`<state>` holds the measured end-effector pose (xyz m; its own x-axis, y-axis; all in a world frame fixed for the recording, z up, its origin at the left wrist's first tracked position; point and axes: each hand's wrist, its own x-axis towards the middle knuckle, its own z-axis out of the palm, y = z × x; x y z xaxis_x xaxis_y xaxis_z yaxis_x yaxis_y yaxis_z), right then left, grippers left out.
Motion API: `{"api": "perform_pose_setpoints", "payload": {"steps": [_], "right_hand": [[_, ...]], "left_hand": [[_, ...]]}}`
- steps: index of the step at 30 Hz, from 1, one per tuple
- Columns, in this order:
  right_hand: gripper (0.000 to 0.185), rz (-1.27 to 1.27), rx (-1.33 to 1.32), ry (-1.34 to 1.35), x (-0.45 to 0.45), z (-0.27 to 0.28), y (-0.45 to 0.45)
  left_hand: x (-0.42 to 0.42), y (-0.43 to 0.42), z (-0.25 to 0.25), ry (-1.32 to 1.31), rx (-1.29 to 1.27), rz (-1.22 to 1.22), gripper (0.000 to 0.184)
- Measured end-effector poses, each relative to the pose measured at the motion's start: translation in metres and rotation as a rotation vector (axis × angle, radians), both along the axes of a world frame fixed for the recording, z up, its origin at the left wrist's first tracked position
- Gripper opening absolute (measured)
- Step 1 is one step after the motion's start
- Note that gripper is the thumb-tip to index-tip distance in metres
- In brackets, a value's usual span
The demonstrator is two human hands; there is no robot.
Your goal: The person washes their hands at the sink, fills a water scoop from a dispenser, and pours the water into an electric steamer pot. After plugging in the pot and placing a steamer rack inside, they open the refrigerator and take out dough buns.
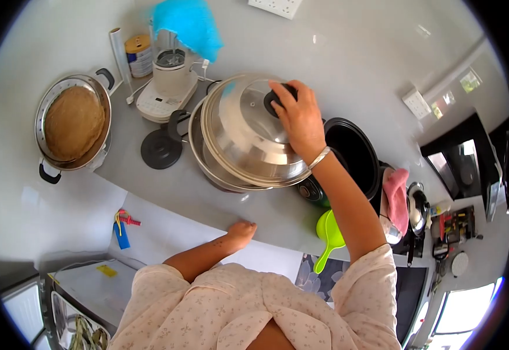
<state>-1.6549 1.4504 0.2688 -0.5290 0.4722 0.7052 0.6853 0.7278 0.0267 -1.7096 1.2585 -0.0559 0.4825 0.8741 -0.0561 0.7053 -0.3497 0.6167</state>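
Observation:
My right hand (300, 119) grips the black knob (277, 99) of a domed steel pot lid (231, 125) with a glass centre. The lid is over a wide steel pot (199, 154), set off to the right so that the pot's left inner wall shows. My left hand (242, 233) is closed in a fist by the counter's front edge. Its fingertips are hidden, and I cannot see whether anything is in it. Left of the pot lies a round black lid-like disc (161, 149).
A white blender base (170, 96) under a blue cloth (189, 26) stands behind. A steel pan (108, 111) with a flat brown round is at left. Right are a black cooking pot (353, 151), a green dipper (329, 233) and a pink cloth (395, 195).

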Motion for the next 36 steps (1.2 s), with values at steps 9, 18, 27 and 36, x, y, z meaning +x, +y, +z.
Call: {"api": "perform_pose_setpoints", "payload": {"steps": [9, 18, 27, 36], "right_hand": [[0.042, 0.048, -0.083, -0.038, -0.022, -0.031, 0.000], [0.040, 0.025, -0.105, -0.028, -0.019, -0.045, 0.007], [0.042, -0.013, -0.099, -0.034, -0.019, -0.053, 0.008], [0.054, 0.020, -0.183, 0.110, 0.022, -0.051, -0.057]], "left_hand": [[0.002, -0.004, -0.007, 0.022, 0.113, 0.002, 0.006], [-0.001, -0.004, 0.000, -0.030, 0.128, -0.038, 0.007], [-0.002, -0.003, -0.001, -0.071, 0.156, -0.031, 0.007], [-0.002, -0.001, 0.009, 0.066, 0.107, -0.049, 0.012]]}}
